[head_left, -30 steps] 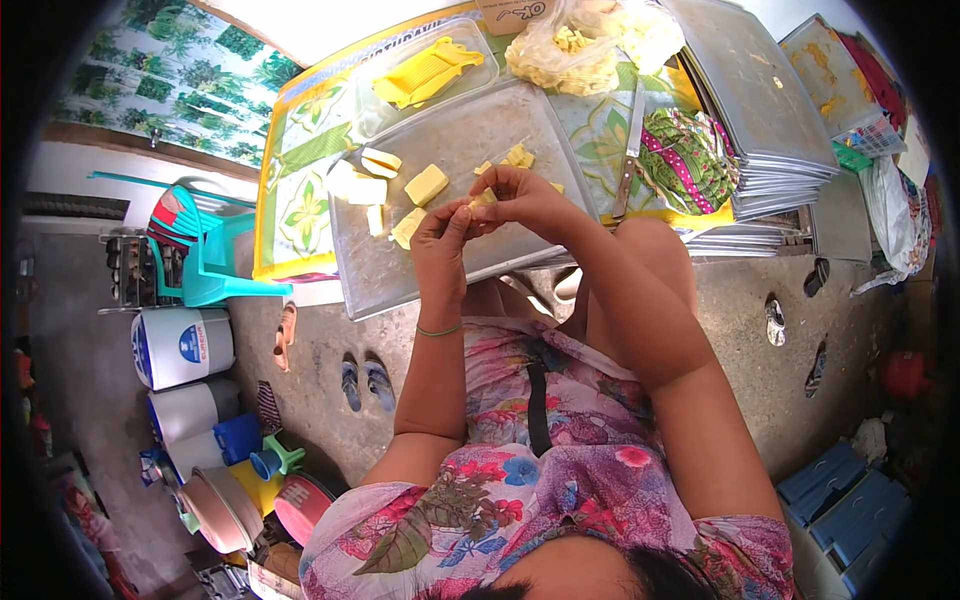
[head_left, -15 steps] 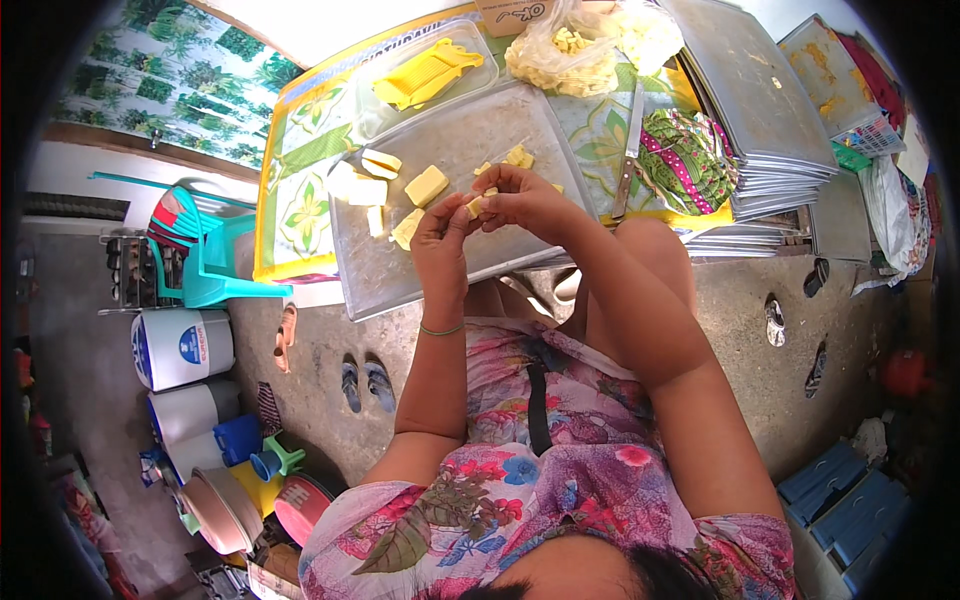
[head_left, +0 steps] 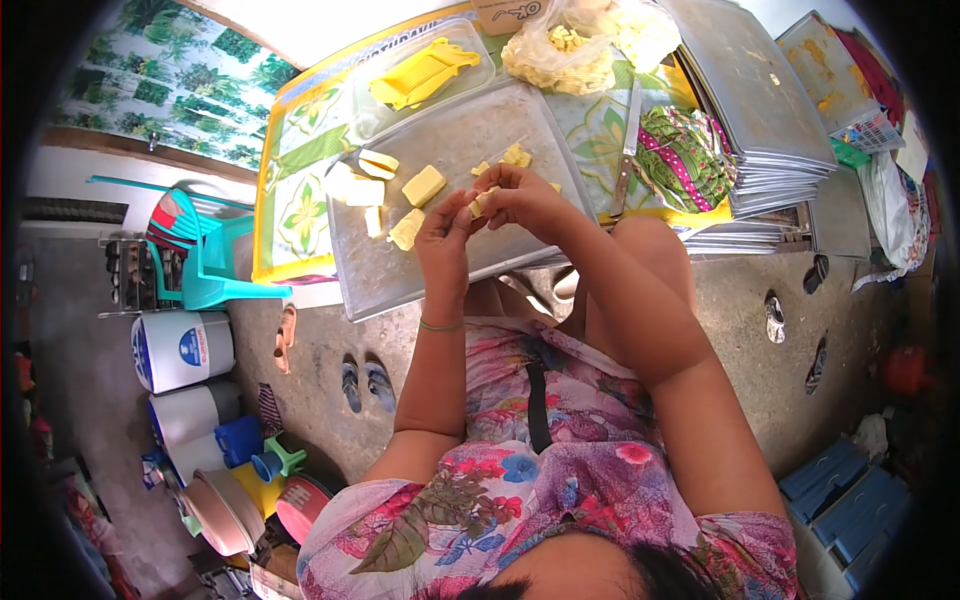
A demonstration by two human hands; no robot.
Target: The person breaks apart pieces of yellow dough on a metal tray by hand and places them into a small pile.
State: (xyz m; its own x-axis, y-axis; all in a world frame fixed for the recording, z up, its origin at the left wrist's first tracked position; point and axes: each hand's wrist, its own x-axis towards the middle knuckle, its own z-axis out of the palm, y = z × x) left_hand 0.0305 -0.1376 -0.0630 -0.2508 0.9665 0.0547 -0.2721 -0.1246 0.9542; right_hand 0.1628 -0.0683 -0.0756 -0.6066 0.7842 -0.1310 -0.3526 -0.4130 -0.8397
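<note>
Left hand (head_left: 447, 232) and right hand (head_left: 520, 196) meeting over the metal tray (head_left: 400, 280), fingers of both pinched closed on one small yellow piece (head_left: 482, 203), above the tray's middle, more yellow chunks (head_left: 423, 185) near its far-left corner, knife (head_left: 626, 150) just beyond its right edge.

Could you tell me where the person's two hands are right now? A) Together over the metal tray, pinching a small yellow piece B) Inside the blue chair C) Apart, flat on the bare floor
A: the left hand and right hand meet on a yellow piece above the metal tray.
</note>
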